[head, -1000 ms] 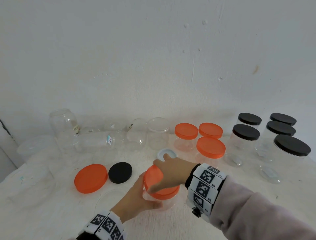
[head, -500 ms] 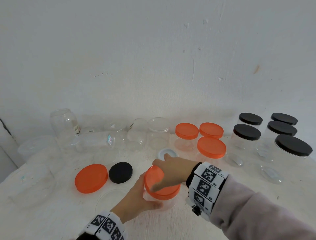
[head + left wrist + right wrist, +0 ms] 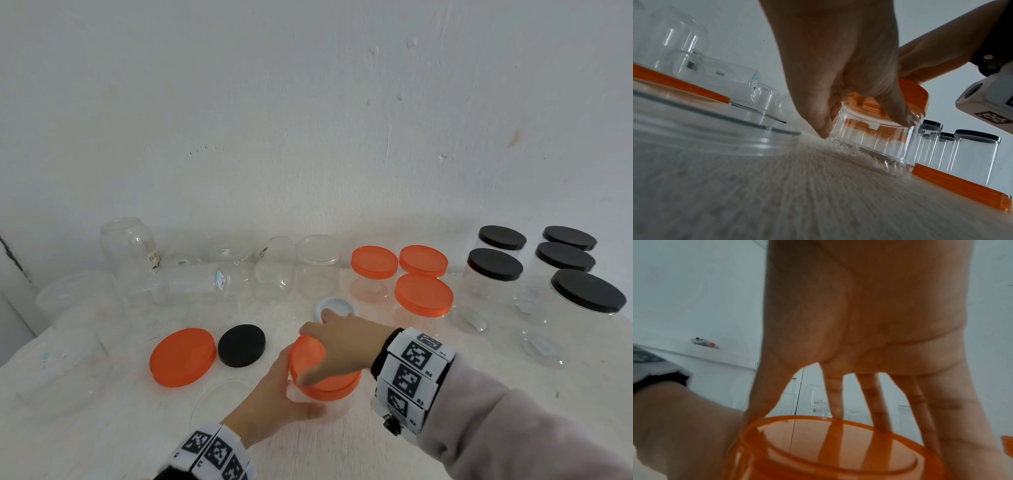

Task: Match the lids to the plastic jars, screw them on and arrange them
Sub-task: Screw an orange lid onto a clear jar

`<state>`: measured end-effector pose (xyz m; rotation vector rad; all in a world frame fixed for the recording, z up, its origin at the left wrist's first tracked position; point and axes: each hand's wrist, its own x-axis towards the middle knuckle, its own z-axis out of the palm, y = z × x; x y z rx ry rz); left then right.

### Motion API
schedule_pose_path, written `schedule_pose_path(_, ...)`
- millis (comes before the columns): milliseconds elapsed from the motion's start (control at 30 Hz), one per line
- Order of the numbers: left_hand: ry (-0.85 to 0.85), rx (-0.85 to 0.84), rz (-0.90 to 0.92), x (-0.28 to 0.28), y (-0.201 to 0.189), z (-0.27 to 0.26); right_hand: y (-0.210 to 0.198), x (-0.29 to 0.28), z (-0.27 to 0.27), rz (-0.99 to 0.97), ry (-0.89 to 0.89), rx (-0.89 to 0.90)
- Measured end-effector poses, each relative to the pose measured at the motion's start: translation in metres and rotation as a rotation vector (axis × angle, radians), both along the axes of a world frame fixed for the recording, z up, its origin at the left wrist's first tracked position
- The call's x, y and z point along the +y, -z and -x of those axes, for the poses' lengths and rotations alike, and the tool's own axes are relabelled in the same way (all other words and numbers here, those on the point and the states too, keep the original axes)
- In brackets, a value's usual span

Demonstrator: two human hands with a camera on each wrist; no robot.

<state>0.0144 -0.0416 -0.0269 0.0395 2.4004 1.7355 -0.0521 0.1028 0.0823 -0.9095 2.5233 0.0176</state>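
A small clear jar (image 3: 339, 407) stands on the white table (image 3: 102, 445) in front of me, with an orange lid (image 3: 329, 380) on its mouth. My left hand (image 3: 274, 394) curls round the jar's side from the left, and in the left wrist view its fingers (image 3: 838, 81) reach down the jar wall (image 3: 869, 142). My right hand (image 3: 342, 342) lies over the lid, thumb and fingers gripping its rim. The right wrist view shows my right hand's fingers (image 3: 869, 394) draped over the far edge of the lid (image 3: 828, 451).
A loose orange lid (image 3: 183, 356), a black lid (image 3: 241, 345) and a white lid (image 3: 335, 306) lie nearby. Three orange-lidded jars (image 3: 423, 299) stand behind, several black-lidded jars (image 3: 495, 265) at the right. Uncapped clear jars (image 3: 317, 270) and tubs crowd the back left.
My right thumb has crept slightly left along the lid's rim. The jar, the left hand and everything else on the table stay where they were.
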Motion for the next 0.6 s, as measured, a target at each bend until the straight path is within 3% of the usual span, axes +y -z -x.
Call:
schedule_pose_path(167, -0.010, 0.003, -0.035, 0.001, -0.002, -0.001, -0.001, 0.004, 0.002, -0.044, 0.056, -0.003)
schedule_pose_path(367, -0.016, -0.020, 0.031, 0.000, 0.000, 0.001, -0.004, 0.004, 0.001, -0.012, -0.075, -0.104)
schedule_pose_path(600, -0.003, 0.005, 0.007, 0.000, 0.002, 0.000, 0.006, 0.004, 0.000, 0.015, 0.020, -0.005)
